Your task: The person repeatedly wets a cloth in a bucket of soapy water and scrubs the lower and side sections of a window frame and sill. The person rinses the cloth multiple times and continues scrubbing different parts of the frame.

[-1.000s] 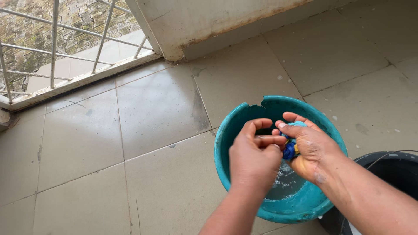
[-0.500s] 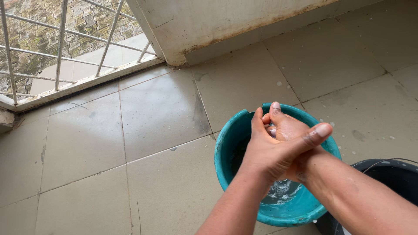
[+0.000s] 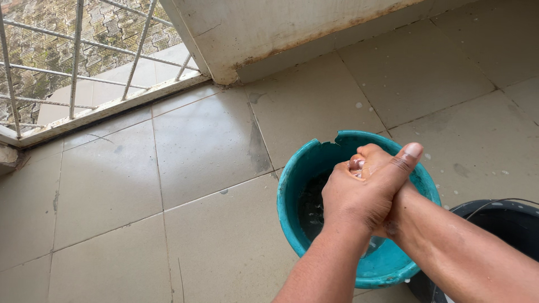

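Both hands are clenched together over the teal bucket [image 3: 292, 191] — left hand [image 3: 359, 193] wrapped over the right hand [image 3: 373, 160], whatever they squeeze hidden. The bucket's chipped rim could nick a knuckle, and suds may splash the floor [image 3: 196, 168] — slippery tiles.

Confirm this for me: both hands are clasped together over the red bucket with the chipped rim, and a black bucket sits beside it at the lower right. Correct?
Not quite. The bucket with the chipped rim is teal, not red, as the head view shows. The rest holds: the left hand and right hand are pressed together above it, and the black bucket sits beside it at the lower right.
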